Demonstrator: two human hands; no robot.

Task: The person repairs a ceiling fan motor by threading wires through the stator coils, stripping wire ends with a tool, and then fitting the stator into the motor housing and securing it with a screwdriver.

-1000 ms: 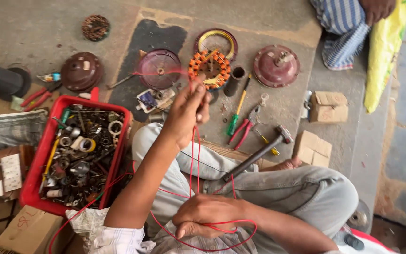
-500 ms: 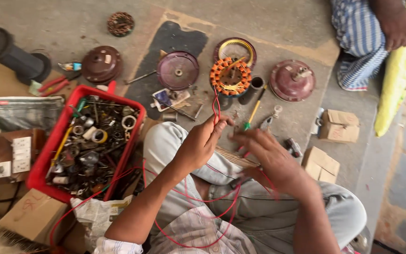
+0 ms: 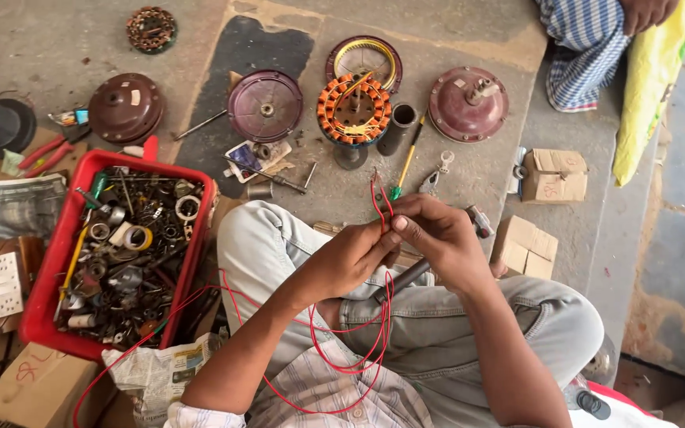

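a: what is held nearest the camera?

b: a thin red wire (image 3: 348,358) is looped in glossy curves over the lap, and its ends are pinched above the knees. the left hand (image 3: 349,257) is closed on the strand, thumb against fingertips; the right hand (image 3: 436,235) is curled narrowly round the same ends, which stand up as a small red loop just past the knuckles.

a: and under the hands?

b: a dark metal hammer (image 3: 438,255) is laid across the grey trousers, its handle partly hidden by the wrists.

a: what is seen beside the left knee?

b: a red plastic crate (image 3: 47,269), rectangular, is filled with dull metal rings, washers and tape rolls. crumpled newspaper (image 3: 160,372) is tucked at its near corner.

a: farther out on the concrete floor?

b: a round stator (image 3: 353,108) wound with orange copper coils is stood upright near the floor's far edge, with a maroon domed cover (image 3: 467,103) at its right and a flat maroon disc (image 3: 265,105) at its left. a green-handled screwdriver (image 3: 403,166) is laid between the stator and the hands.

a: what has changed since half a second ago?

b: the hands have been brought together; earlier the right hand was spread apart from the left, and now both are closed on the wire ends.
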